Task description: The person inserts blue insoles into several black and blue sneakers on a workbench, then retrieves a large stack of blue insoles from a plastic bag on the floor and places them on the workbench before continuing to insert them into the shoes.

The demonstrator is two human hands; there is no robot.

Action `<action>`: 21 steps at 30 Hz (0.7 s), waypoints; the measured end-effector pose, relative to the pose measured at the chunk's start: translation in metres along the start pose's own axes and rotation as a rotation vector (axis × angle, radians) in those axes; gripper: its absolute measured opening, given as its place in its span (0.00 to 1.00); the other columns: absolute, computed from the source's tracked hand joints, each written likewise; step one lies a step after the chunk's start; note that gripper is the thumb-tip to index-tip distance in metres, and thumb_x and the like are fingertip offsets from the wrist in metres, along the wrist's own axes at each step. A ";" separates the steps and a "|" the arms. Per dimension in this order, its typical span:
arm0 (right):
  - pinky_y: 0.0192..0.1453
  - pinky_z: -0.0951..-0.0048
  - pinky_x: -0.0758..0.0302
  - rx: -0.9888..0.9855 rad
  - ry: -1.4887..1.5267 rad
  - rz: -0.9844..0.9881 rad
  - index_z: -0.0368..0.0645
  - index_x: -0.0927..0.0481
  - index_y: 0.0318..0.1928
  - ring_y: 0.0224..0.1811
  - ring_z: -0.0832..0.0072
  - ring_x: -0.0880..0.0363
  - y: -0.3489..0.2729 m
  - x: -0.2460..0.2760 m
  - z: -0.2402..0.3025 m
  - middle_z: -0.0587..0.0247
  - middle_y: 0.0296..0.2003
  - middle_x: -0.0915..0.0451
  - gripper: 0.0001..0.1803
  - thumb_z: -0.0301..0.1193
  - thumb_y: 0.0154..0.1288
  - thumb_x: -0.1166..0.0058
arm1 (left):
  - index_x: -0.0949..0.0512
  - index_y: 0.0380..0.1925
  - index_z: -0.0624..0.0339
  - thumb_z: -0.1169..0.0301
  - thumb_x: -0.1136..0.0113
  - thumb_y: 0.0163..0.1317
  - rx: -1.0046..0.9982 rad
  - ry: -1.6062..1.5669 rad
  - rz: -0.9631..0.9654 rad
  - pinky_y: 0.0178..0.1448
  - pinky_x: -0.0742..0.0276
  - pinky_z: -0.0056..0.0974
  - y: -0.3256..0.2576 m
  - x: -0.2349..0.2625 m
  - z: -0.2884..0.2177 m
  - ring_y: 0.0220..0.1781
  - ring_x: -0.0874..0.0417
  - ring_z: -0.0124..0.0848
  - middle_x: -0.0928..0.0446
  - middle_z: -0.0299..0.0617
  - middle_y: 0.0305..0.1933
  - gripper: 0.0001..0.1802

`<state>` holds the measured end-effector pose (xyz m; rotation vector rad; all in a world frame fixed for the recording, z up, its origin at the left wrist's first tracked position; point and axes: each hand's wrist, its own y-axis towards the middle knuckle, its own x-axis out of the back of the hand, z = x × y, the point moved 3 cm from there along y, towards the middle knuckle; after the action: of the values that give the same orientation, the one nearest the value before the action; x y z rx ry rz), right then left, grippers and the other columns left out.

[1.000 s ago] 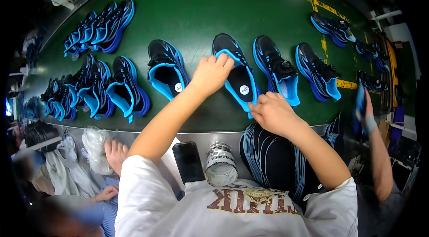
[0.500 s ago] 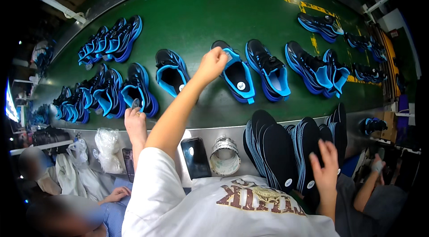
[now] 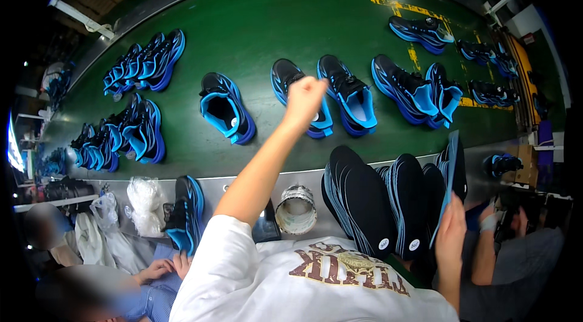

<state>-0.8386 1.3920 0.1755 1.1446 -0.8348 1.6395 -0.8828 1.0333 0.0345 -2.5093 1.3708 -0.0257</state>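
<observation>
The left hand (image 3: pixel 305 96) reaches over the green belt (image 3: pixel 255 30), its grip closed at the opening of a black-and-blue shoe (image 3: pixel 299 96) lying mid-belt. The right hand (image 3: pixel 450 231), below the belt beside the stack of insoles (image 3: pixel 376 200), pinches one blue insole (image 3: pixel 448 183) upright, fingers wrapped around its lower edge.

A single blue and black shoe (image 3: pixel 226 108) lay alone on the green conveyor belt (image 3: pixel 273 24). Clusters of the same shoes (image 3: pixel 144 61) sat to its left, with another group (image 3: pixel 121 135) lower down. Near the metal edge stood a roll of tape (image 3: pixel 296 208), beside crumpled plastic bags (image 3: pixel 144 203). More shoes (image 3: pixel 421 29) lay far right.
</observation>
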 end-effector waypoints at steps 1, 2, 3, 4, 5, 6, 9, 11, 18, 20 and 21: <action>0.48 0.66 0.32 0.006 0.049 -0.035 0.31 0.30 0.45 0.44 0.53 0.28 0.019 0.004 -0.002 0.42 0.42 0.28 0.14 0.28 0.63 0.60 | 0.38 0.12 0.56 0.62 0.42 0.53 -0.204 0.150 0.016 0.16 0.47 0.28 0.002 -0.015 0.002 0.14 0.42 0.19 0.39 0.28 0.11 0.19; 0.45 0.67 0.32 0.050 0.106 -0.036 0.31 0.29 0.41 0.39 0.57 0.27 0.042 0.006 0.005 0.45 0.37 0.27 0.12 0.27 0.63 0.59 | 0.38 0.14 0.58 0.59 0.41 0.52 -0.305 0.342 -0.007 0.18 0.44 0.31 0.008 -0.024 0.016 0.14 0.42 0.23 0.38 0.33 0.11 0.21; 0.41 0.68 0.31 0.089 0.162 -0.035 0.30 0.28 0.37 0.34 0.60 0.26 0.065 0.007 0.011 0.48 0.32 0.26 0.11 0.27 0.62 0.59 | 0.34 0.23 0.60 0.56 0.40 0.50 -0.343 0.612 -0.006 0.20 0.36 0.36 -0.001 -0.035 0.001 0.14 0.33 0.33 0.32 0.43 0.14 0.20; 0.38 0.70 0.31 0.063 0.215 0.065 0.31 0.28 0.34 0.32 0.62 0.26 0.086 0.006 0.023 0.50 0.30 0.26 0.11 0.28 0.62 0.58 | 0.34 0.29 0.61 0.55 0.39 0.49 -0.439 0.698 0.003 0.23 0.33 0.39 -0.001 -0.042 0.005 0.18 0.29 0.39 0.29 0.47 0.17 0.22; 0.35 0.71 0.32 0.032 0.260 0.163 0.31 0.27 0.31 0.29 0.64 0.27 0.105 0.004 0.035 0.51 0.27 0.26 0.11 0.29 0.61 0.57 | 0.35 0.36 0.61 0.55 0.38 0.47 -0.535 0.779 0.017 0.25 0.30 0.42 0.003 -0.049 0.011 0.21 0.25 0.45 0.27 0.51 0.20 0.25; 0.33 0.72 0.31 0.070 0.280 0.253 0.31 0.27 0.29 0.27 0.66 0.26 0.123 -0.004 0.041 0.53 0.24 0.26 0.12 0.30 0.61 0.56 | 0.37 0.44 0.61 0.54 0.41 0.50 -0.593 0.877 0.067 0.29 0.27 0.45 0.009 -0.055 0.018 0.28 0.23 0.49 0.25 0.53 0.24 0.28; 0.27 0.74 0.31 -0.042 0.437 0.697 0.31 0.26 0.26 0.20 0.72 0.27 0.165 -0.038 0.065 0.58 0.18 0.25 0.13 0.32 0.58 0.53 | 0.37 0.45 0.62 0.55 0.46 0.54 -0.499 1.005 0.140 0.31 0.27 0.45 0.029 -0.058 0.022 0.30 0.23 0.50 0.25 0.54 0.25 0.26; 0.25 0.75 0.30 -0.106 0.401 0.902 0.31 0.26 0.24 0.19 0.75 0.25 0.181 -0.055 0.092 0.61 0.16 0.25 0.14 0.32 0.57 0.53 | 0.33 0.41 0.65 0.54 0.53 0.58 -0.373 0.904 0.177 0.36 0.28 0.47 0.041 -0.054 0.015 0.34 0.24 0.52 0.25 0.58 0.27 0.23; 0.39 0.61 0.26 0.461 -0.226 0.615 0.30 0.23 0.26 0.33 0.52 0.24 0.220 -0.191 0.098 0.42 0.31 0.24 0.10 0.25 0.51 0.56 | 0.28 0.23 0.70 0.53 0.55 0.59 -0.164 0.745 0.318 0.35 0.30 0.43 0.081 -0.048 0.024 0.29 0.24 0.48 0.26 0.56 0.23 0.26; 0.41 0.61 0.26 0.449 -0.322 0.555 0.33 0.24 0.32 0.38 0.54 0.25 0.216 -0.206 0.102 0.40 0.42 0.31 0.10 0.26 0.53 0.56 | 0.28 0.23 0.70 0.53 0.53 0.58 -0.132 0.737 0.353 0.35 0.30 0.43 0.080 -0.046 0.020 0.29 0.24 0.47 0.26 0.56 0.23 0.25; 0.41 0.61 0.25 0.483 -0.342 0.514 0.33 0.25 0.33 0.38 0.55 0.25 0.212 -0.207 0.100 0.41 0.42 0.32 0.10 0.26 0.54 0.56 | 0.28 0.23 0.70 0.54 0.52 0.58 -0.117 0.732 0.374 0.35 0.30 0.42 0.080 -0.047 0.019 0.29 0.24 0.47 0.26 0.56 0.23 0.25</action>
<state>-0.9824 1.1688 0.0095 1.6799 -1.0422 2.1817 -0.9712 1.0358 0.0021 -2.3766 2.1408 -0.8804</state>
